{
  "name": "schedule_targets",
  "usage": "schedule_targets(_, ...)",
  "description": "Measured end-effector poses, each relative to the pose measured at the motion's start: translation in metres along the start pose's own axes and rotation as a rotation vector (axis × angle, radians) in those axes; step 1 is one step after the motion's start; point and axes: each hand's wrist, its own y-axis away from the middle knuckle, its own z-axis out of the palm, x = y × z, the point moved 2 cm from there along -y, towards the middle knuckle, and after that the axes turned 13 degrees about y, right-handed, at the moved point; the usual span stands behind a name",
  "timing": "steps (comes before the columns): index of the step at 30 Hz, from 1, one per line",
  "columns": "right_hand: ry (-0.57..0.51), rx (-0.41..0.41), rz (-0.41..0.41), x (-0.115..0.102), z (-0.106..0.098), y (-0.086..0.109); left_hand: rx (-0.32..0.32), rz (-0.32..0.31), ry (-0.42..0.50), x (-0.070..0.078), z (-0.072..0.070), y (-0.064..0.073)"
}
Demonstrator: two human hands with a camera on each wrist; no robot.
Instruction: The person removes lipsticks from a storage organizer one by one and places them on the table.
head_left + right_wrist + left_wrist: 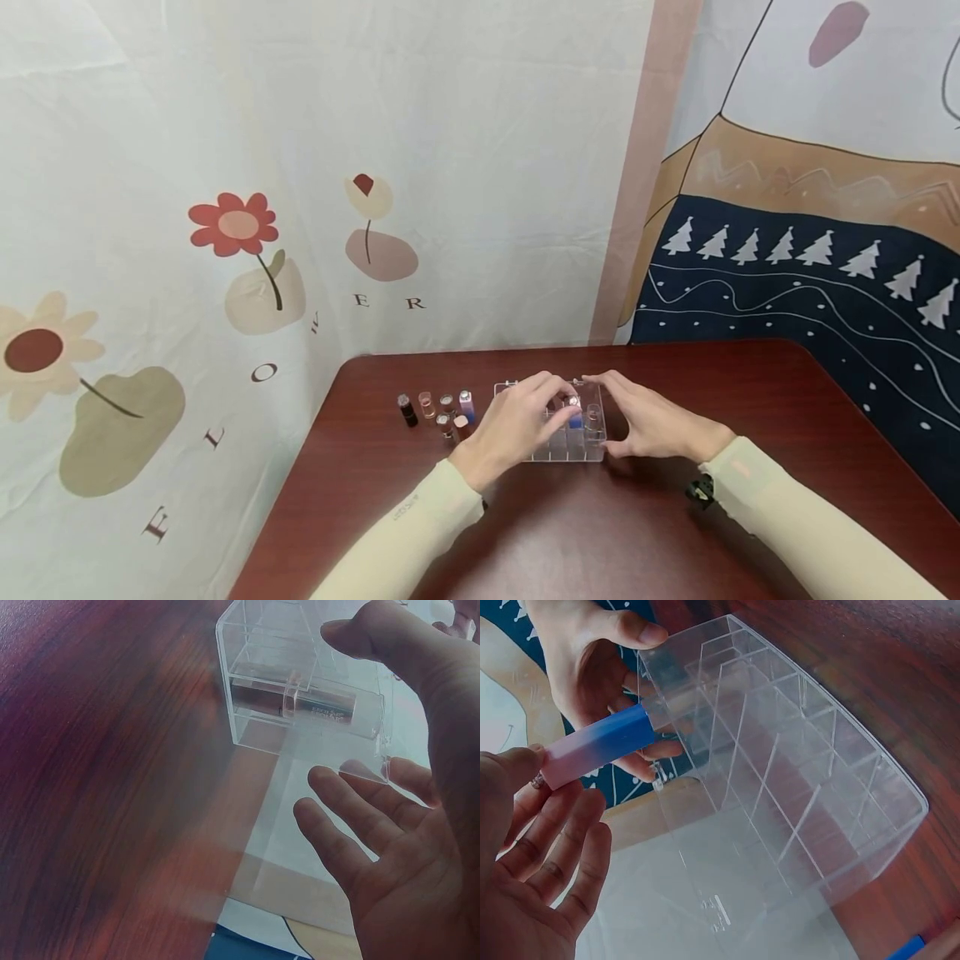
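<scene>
Between thumb and fingers, my left hand (521, 421) pinches the silver-tipped pink end of a square pink-to-blue lipstick tube (600, 744). The tube's blue end points down at a compartment of the clear plastic divided organizer (557, 454). My right hand (652, 417) spans the organizer's right side, thumb at the front corner and fingers toward the back. Those fingers look loose and nearly straight in the right wrist view. A clear-and-dark lipstick tube (322, 705) stands in a compartment along that side.
Left of the organizer stand several lipsticks, among them a black tube (407, 410), an amber clear one (427, 406) and another pink-to-blue tube (467, 406). They share the dark red wood table (360, 492). A printed cloth (487, 167) hangs behind its far edge.
</scene>
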Motion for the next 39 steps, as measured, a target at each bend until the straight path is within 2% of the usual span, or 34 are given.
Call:
schedule_targets(11,-0.005,-0.011,0.008,-0.001,-0.001,0.0,0.048,-0.002,-0.02,-0.005,-0.01,0.007)
schedule_targets(18,-0.01,-0.012,0.009,-0.001,-0.001,0.001,0.094,0.016,0.007,-0.007,-0.015,0.011)
schedule_targets(28,-0.019,-0.008,0.008,-0.001,-0.001,0.002,0.113,0.019,-0.015,-0.01,-0.024,0.016)
schedule_targets(34,-0.012,-0.007,0.01,-0.001,0.0,0.0,0.135,0.01,-0.008,-0.014,-0.033,0.023)
schedule_targets(39,-0.015,-0.024,0.031,-0.001,0.001,0.0,0.137,-0.022,0.011,-0.02,-0.04,0.033)
